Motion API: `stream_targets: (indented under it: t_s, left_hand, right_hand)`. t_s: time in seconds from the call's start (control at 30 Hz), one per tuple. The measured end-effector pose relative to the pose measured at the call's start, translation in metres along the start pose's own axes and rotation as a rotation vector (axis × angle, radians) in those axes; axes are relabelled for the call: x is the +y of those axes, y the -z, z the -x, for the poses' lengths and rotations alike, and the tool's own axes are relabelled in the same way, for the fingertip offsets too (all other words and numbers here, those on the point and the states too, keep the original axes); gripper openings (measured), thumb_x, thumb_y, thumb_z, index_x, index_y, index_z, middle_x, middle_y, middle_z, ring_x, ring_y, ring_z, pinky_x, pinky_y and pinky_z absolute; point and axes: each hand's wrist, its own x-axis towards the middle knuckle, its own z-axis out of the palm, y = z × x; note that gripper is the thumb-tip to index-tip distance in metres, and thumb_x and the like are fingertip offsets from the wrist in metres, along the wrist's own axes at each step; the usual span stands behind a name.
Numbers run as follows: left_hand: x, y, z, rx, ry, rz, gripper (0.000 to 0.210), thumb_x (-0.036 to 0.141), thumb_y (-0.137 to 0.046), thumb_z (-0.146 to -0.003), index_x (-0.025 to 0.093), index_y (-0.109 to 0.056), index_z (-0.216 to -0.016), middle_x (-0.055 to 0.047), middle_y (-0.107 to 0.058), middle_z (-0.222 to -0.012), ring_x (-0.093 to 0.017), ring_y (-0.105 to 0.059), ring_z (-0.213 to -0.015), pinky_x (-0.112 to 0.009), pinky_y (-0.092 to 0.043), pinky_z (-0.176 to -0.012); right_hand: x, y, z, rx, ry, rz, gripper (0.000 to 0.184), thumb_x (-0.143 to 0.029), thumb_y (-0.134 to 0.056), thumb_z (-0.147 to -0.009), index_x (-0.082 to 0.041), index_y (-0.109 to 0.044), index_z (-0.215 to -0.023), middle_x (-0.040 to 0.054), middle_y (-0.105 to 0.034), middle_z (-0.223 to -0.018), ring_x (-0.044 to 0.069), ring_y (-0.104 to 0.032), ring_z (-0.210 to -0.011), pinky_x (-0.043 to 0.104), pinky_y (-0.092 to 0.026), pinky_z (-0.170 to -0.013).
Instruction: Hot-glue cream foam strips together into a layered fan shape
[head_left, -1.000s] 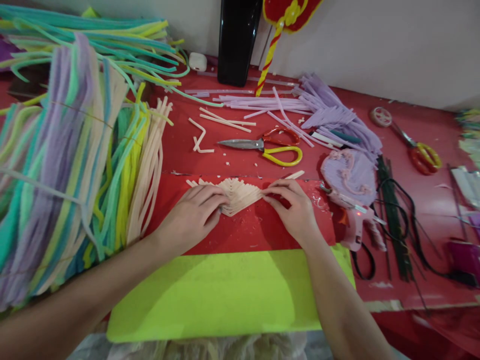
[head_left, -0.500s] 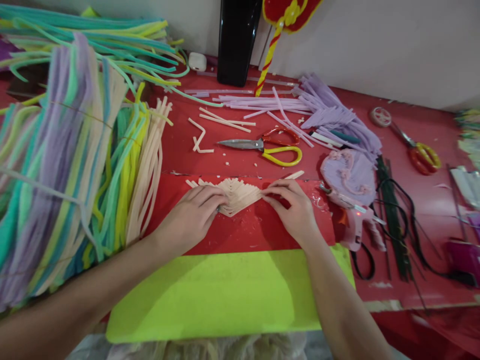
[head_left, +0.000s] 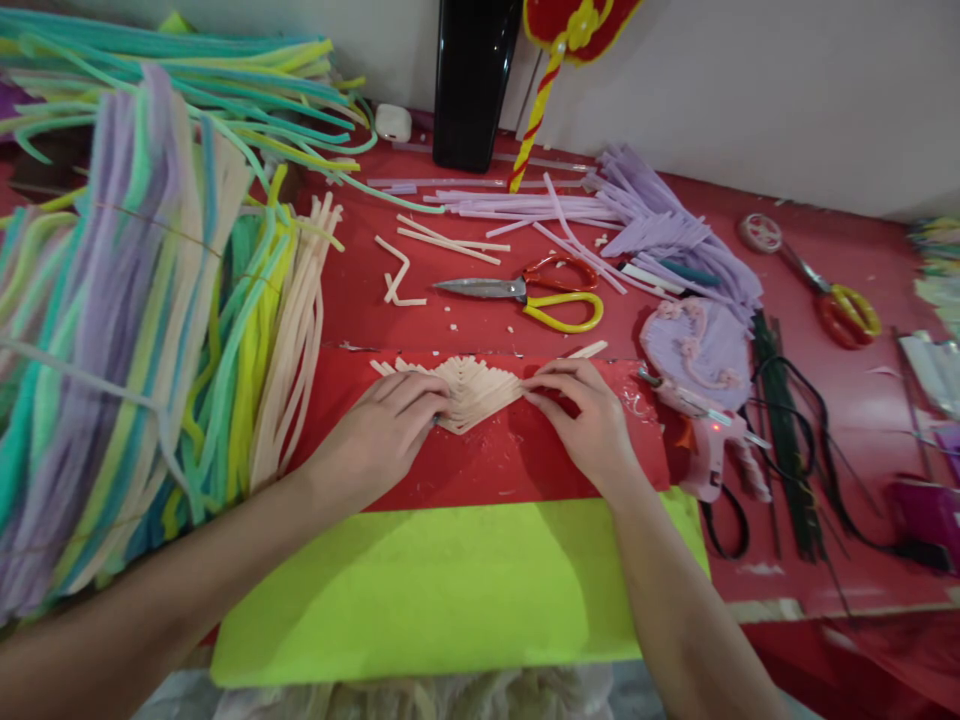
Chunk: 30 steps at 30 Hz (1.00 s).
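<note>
A cream fan-shaped piece made of pipe cleaners (head_left: 480, 392) lies over a red sheet (head_left: 480, 475), its strips meeting in a V pattern. My left hand (head_left: 397, 415) presses and grips its left part, with thumb and fingers closed together. At the right tip, my right hand (head_left: 577, 410) pinches the strips between thumb and forefinger. A loose strip end sticks out behind the right fingers. Cut strip ends show above my left fingers.
Scissors (head_left: 525, 290) lie behind the piece. Left are bundled coloured pipe cleaners (head_left: 127, 330); back right, lilac ones (head_left: 667, 220). A pink glue gun (head_left: 709, 440) with a lit red light, a lilac disc (head_left: 697, 345) and more scissors (head_left: 840, 305) are to the right. A lime mat (head_left: 450, 590) lies in front.
</note>
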Motion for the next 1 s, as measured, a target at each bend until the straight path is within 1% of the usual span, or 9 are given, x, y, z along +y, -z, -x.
stream_targets:
  t_s: [0.2, 0.47, 1.0]
  left_hand:
    - [0.0001, 0.0004, -0.0008, 0.0, 0.002, 0.005, 0.022, 0.01, -0.043, -0.09, 0.017, -0.057, -0.105, -0.007, -0.06, -0.115, -0.022, -0.053, -0.108, -0.042, -0.045, -0.098]
    - [0.0008, 0.0004, -0.0005, 0.004, 0.041, 0.032, 0.021, 0.011, -0.043, -0.091, 0.018, -0.055, -0.106, -0.007, -0.06, -0.117, -0.022, -0.053, -0.109, -0.043, -0.044, -0.098]
    - [0.0009, 0.0012, -0.001, 0.0, 0.001, -0.012, 0.023, 0.009, -0.044, -0.09, 0.017, -0.056, -0.108, -0.007, -0.059, -0.116, -0.022, -0.053, -0.108, -0.042, -0.044, -0.098]
  right_hand:
    - [-0.0003, 0.0003, -0.0005, -0.001, 0.006, 0.001, 0.011, -0.023, -0.059, -0.088, -0.026, -0.069, -0.092, 0.0056, -0.06, -0.098, 0.02, -0.059, -0.095, 0.041, -0.049, -0.089]
    - [0.001, -0.0005, -0.0002, 0.001, 0.012, 0.002, 0.011, -0.023, -0.059, -0.088, -0.026, -0.069, -0.092, 0.0055, -0.06, -0.098, 0.02, -0.059, -0.094, 0.041, -0.049, -0.089]
    - [0.0002, 0.0005, -0.0007, -0.003, 0.007, -0.003, 0.011, -0.022, -0.059, -0.088, -0.026, -0.069, -0.091, 0.0056, -0.06, -0.098, 0.02, -0.059, -0.095, 0.04, -0.049, -0.089]
